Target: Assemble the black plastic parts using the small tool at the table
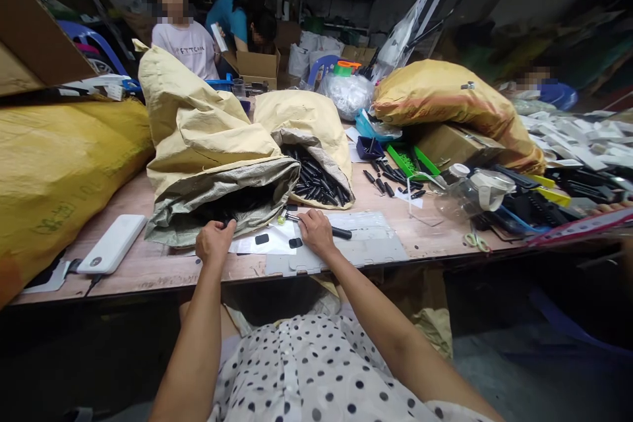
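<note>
My left hand (215,241) is closed in a pinch at the lower lip of the open sack (212,125). A dark bit shows at its fingertips, but what it grips is too small to make out. My right hand (316,232) is wrapped round a black-handled tool (342,233) with a metal shaft, possibly a small hammer. Its shaft points left, beside a small yellowish piece. Between my hands, flat black pads (262,239) lie on white paper (277,244). Behind, a second sack (301,112) spills black pen-shaped parts (319,178).
A white power bank (113,244) and a large yellow sack (69,171) are at left. To the right are a green tray (413,161), a plastic jug (475,194), scissors (475,241) and a stuffed yellow sack (455,102). Two co-workers sit across the table.
</note>
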`<state>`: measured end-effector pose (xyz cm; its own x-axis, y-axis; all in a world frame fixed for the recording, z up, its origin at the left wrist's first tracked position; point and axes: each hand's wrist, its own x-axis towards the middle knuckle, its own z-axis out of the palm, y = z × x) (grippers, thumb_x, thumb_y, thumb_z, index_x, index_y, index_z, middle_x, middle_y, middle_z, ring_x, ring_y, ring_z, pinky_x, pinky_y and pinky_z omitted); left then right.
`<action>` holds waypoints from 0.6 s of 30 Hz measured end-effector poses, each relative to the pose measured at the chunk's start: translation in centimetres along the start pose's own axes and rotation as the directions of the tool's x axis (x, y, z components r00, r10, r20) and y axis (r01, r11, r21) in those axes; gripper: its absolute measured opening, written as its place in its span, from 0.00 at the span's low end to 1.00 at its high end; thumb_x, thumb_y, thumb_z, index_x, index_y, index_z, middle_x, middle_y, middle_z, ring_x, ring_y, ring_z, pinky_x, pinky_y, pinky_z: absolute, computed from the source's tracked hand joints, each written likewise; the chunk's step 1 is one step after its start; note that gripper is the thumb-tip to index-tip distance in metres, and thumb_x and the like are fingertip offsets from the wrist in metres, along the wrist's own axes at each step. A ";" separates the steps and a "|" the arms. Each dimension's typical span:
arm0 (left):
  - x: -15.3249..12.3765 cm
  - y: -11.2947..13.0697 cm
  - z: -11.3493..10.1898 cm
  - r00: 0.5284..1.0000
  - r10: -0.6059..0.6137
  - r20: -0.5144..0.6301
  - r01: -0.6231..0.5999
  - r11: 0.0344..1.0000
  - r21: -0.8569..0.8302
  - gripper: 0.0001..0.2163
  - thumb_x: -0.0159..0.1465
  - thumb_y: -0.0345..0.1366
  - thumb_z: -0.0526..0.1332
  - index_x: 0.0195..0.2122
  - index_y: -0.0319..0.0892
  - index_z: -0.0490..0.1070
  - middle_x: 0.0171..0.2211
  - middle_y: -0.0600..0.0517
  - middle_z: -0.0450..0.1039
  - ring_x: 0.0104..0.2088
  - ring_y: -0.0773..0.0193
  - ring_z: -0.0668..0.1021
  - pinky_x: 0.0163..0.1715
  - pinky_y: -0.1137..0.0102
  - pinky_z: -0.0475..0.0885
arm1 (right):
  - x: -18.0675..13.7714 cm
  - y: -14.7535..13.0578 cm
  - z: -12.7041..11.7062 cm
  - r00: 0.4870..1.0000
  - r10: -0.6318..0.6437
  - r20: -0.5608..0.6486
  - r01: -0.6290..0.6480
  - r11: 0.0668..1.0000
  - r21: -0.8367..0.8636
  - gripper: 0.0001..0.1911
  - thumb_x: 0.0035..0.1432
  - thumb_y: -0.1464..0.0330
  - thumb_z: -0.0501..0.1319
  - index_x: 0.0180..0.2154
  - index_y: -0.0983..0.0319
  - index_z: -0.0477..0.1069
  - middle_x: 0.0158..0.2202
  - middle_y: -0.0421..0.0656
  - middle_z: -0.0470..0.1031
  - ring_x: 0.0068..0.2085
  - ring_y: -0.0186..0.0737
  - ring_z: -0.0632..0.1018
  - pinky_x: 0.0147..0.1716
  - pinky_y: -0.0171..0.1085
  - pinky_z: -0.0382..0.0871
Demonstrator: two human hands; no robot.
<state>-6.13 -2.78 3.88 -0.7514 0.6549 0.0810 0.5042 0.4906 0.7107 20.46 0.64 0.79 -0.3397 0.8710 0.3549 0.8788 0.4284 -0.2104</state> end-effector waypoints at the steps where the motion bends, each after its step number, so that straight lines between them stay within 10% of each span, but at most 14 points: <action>1: 0.2 -0.1 0.0 1.000 -0.025 0.009 0.025 1.000 0.008 0.10 0.47 0.45 0.70 0.20 0.48 0.71 0.19 0.49 0.72 0.29 0.47 0.77 0.32 0.58 0.72 | 0.0 0.0 0.0 1.000 -0.001 -0.001 0.001 1.000 0.002 0.14 0.67 0.70 0.56 0.49 0.57 0.78 0.40 0.47 0.72 0.42 0.46 0.69 0.42 0.40 0.63; 11: -3.7 -2.4 -2.4 0.969 0.088 0.231 -0.023 0.963 -0.270 0.20 0.54 0.51 0.64 0.38 0.40 0.82 0.27 0.51 0.79 0.29 0.60 0.77 0.32 0.67 0.72 | -0.1 -0.1 -0.3 1.000 0.015 0.015 -0.015 1.000 0.004 0.13 0.67 0.70 0.56 0.48 0.58 0.78 0.40 0.47 0.73 0.43 0.46 0.69 0.43 0.40 0.63; 18: -7.0 -1.2 0.1 0.835 0.413 0.364 -0.301 0.896 -0.325 0.14 0.56 0.46 0.66 0.39 0.46 0.83 0.35 0.52 0.80 0.28 0.63 0.76 0.31 0.69 0.73 | -0.1 -0.3 -0.5 1.000 0.018 0.026 -0.018 1.000 -0.002 0.14 0.68 0.69 0.56 0.49 0.58 0.78 0.41 0.47 0.73 0.44 0.46 0.69 0.43 0.40 0.63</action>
<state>-1.42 -7.86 2.36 -0.2646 0.9584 0.1067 0.5397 0.0555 0.8400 20.43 0.36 1.26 -0.3327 0.8845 0.3271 0.8853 0.4125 -0.2148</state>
